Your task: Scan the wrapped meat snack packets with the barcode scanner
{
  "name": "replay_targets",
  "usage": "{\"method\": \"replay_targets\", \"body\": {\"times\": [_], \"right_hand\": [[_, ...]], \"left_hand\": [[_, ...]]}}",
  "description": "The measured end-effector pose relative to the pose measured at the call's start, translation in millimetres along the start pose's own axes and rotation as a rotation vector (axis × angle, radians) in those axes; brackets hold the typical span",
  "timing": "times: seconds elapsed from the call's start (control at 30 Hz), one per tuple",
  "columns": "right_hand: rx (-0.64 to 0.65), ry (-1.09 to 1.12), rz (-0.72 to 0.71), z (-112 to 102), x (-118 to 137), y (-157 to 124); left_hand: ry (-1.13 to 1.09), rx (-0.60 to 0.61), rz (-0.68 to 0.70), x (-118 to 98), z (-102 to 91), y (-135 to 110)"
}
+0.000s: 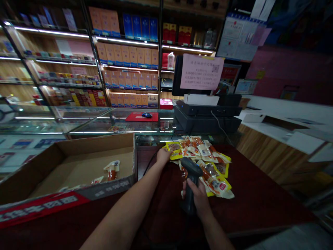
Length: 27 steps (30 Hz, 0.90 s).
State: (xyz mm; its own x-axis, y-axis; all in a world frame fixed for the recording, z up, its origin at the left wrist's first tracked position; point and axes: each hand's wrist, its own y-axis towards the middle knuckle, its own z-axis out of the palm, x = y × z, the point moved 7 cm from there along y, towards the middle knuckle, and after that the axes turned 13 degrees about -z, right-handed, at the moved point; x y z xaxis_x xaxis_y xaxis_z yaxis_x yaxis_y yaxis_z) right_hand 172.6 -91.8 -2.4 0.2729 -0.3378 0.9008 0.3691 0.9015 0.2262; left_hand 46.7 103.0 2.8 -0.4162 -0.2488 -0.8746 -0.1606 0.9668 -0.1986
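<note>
My right hand (pixel 199 198) is wrapped round the handle of a dark barcode scanner (pixel 191 167), its head tilted over the near left side of a pile. My left hand (pixel 163 156) pinches the left edge of a yellow-edged snack packet (pixel 176 146) at the back left of that pile. The heap of vacuum-packed snack packets (pixel 214 177) has clear and yellow wrappers with reddish-brown food inside. Part of the heap is hidden behind the scanner. Left of my arm stands an open cardboard box (pixel 91 149) with a few packets (pixel 111 173) in it.
A dark red tabletop (pixel 257 198) carries the pile and box. Behind it, a cash register with a monitor (pixel 178 78) and a pink notice (pixel 200 71) stands on a glass counter (pixel 104 121). A blue mouse (pixel 147 115) rests on a red mat (pixel 132 117). Stocked shelves line the wall.
</note>
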Motion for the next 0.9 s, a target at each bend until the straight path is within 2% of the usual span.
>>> {"method": "replay_targets", "body": {"times": [0.13, 0.23, 0.33, 0.5, 0.63, 0.8, 0.9], "right_hand": [[0.001, 0.001, 0.008, -2, 0, -1], [0.007, 0.012, 0.015, -2, -2, -1], [0.031, 0.029, 0.017, 1, -2, -1], [0.053, 0.045, 0.021, 5, -1, -4], [0.054, 0.042, 0.02, 4, -1, -6], [0.06, 0.036, 0.022, 5, 1, -7], [0.06, 0.034, 0.031, 6, 1, -6]], "left_hand": [[-0.284, 0.029, 0.086, 2, -8.6, -11], [-0.563, 0.134, 0.086, 19, -21.3, -27], [-0.678, 0.195, 0.075, 40, -32.3, -43], [-0.691, 0.165, 0.121, 56, -41.5, -48], [-0.685, 0.179, 0.167, 54, -40.5, -45], [-0.657, 0.228, 0.181, 49, -38.1, -53], [-0.555, 0.187, 0.199, 46, -39.4, -58]]}}
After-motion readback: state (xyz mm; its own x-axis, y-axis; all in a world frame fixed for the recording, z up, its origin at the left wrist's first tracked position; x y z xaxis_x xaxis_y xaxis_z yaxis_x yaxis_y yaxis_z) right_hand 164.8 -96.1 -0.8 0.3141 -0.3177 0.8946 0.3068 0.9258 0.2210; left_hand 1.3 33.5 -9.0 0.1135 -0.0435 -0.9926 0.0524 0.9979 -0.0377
